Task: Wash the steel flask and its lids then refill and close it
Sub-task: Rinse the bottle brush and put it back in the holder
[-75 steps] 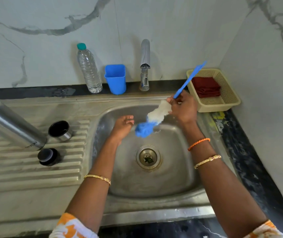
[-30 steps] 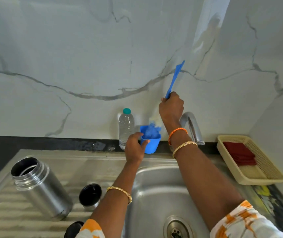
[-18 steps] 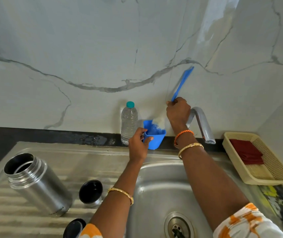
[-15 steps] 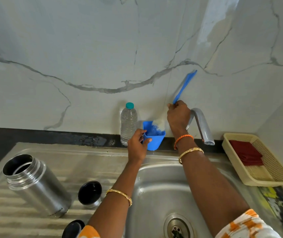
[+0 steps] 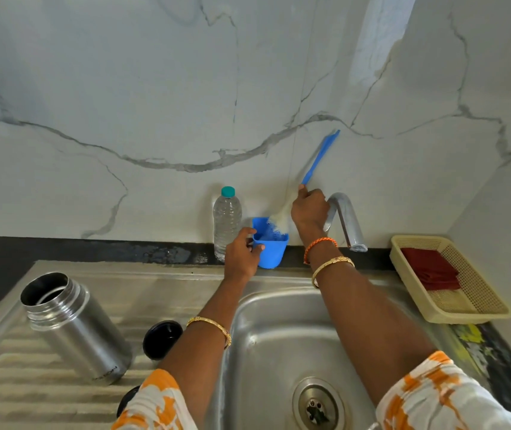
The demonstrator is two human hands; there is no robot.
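Here, bristly brush (image 5: 279,223), smooth plastic cup (image 5: 271,251)

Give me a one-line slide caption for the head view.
Right hand dips bottle brush into blue cup steadied by left hand; open flask waits.

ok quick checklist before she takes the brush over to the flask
1. Right hand grips brush: ok.
2. Brush head down in blue cup: ok.
3. Left hand steadies cup: ok.
4. Flask open and upright on drainboard: ok.
5. Lid off, beside flask: ok.
6. Soap on bristles: cannot tell.
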